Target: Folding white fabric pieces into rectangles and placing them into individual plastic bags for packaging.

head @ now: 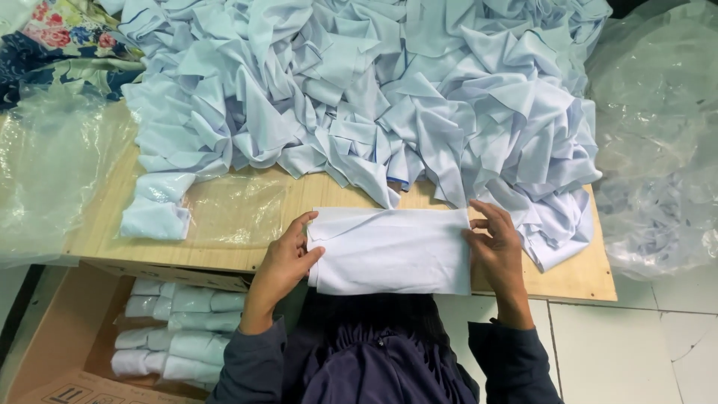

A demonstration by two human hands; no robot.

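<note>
We had our left hand (280, 262) at the nine o'clock edge of a folded pale-blue cloth (390, 251), its grip narrow with the thumb on top and the fingers curled against the cloth's side. Our right hand (497, 251) was at the three o'clock edge, fingers spread loosely and pressing the cloth's end, so that both hands touched it without lifting it. The cloth lay flat at the near edge of the wooden surface (576, 277), its six o'clock edge hanging slightly past the board toward our dark-blue sleeves (516, 359). At twelve o'clock from the cloth, just beyond our fingers, a large heap of crumpled pale-blue cloths (359, 82) covered most of the surface and spilled down to touch the area by our right hand. At ten o'clock a small bagged bundle (155, 208) sat beside a clear plastic sheet (235, 209) lying flat on the wood. Farther at nine o'clock a clear plastic bag (45, 172) draped over the surface's end, with a flowered fabric (63, 30) behind it. At three o'clock a bulky clear plastic bag (658, 135) stood off the surface on the tiled floor (636, 352). At seven o'clock, below the surface, a cardboard box (67, 329) held rows of rolled, bagged cloths (176, 329).
</note>
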